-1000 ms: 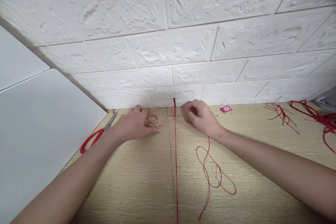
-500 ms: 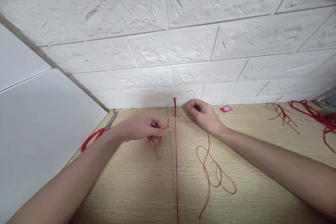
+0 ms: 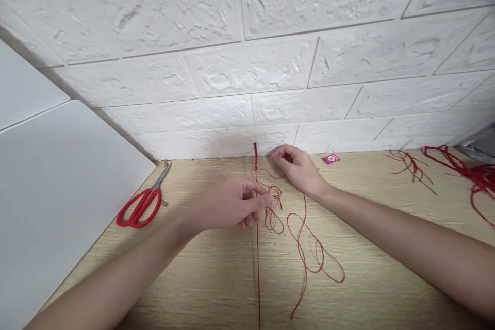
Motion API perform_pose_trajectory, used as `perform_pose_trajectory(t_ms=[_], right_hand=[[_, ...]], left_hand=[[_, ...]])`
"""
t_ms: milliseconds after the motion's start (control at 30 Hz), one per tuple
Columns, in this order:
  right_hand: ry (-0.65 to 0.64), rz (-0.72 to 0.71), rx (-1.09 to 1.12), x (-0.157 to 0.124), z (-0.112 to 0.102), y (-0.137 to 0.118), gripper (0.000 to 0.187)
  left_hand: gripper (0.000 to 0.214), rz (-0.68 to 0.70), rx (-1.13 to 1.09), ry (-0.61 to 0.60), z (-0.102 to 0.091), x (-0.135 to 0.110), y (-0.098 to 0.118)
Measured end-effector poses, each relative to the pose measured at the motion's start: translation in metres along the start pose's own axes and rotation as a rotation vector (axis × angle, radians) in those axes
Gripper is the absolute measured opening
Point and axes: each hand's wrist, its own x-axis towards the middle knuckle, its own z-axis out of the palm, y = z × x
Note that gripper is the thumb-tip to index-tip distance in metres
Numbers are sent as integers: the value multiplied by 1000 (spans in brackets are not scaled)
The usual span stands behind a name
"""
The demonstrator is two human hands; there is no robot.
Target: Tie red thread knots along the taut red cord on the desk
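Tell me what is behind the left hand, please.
The straight red cord passes behind the left hand, showing above and below; the stretch between is mostly covered, as is the tabletop there.

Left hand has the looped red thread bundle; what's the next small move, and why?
I'd probably set the red thread bundle down on the wood-grained surface: the left hand holds it just right of the taut red cord, and its open loops might snag the loose thread beside them.

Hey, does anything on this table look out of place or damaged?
Nothing looks damaged. The untidiest spot is the tangled red cord heaped at the far right, beside loose thread scraps. A few dark specks also dot the table near the straight red thread.
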Motion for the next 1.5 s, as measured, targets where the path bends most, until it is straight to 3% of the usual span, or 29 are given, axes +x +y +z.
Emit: perform_pose_trajectory(t_ms=[67,133,200,333,433,600,867,1000,1167,1300,1400,1500], right_hand=[[2,3,1,0,0,-1,14],[1,7,1,0,0,-2,14],[1,12,4,0,0,-2,14],[5,26,18,0,0,0,14],[3,19,8,0,0,1,14],[-1,21,7,0,1,2,13],[-9,10,21,1,2,4,13],[-15,23,25,1,1,2,13],[-15,20,22,-1,0,-2,12],[-21,24,3,0,0,-2,13],[-19,21,-8,0,0,-2,13],[-18,22,0,-1,0,-2,13]], left_hand=[[39,26,161,236,3,-4,4],[33,69,273,362,10,-10,8],[27,112,344,256,21,-19,12],[29,303,486,-142,53,-38,14],[25,449,577,-280,72,-45,9],[9,638,649,-322,80,-44,0],[15,757,647,-276,82,-43,-4],[12,717,664,-250,78,-40,-1],[12,443,630,-105,65,-39,11],[35,443,607,-192,69,-43,11],[29,487,614,-240,79,-43,5],[26,435,531,-241,87,-39,0]])
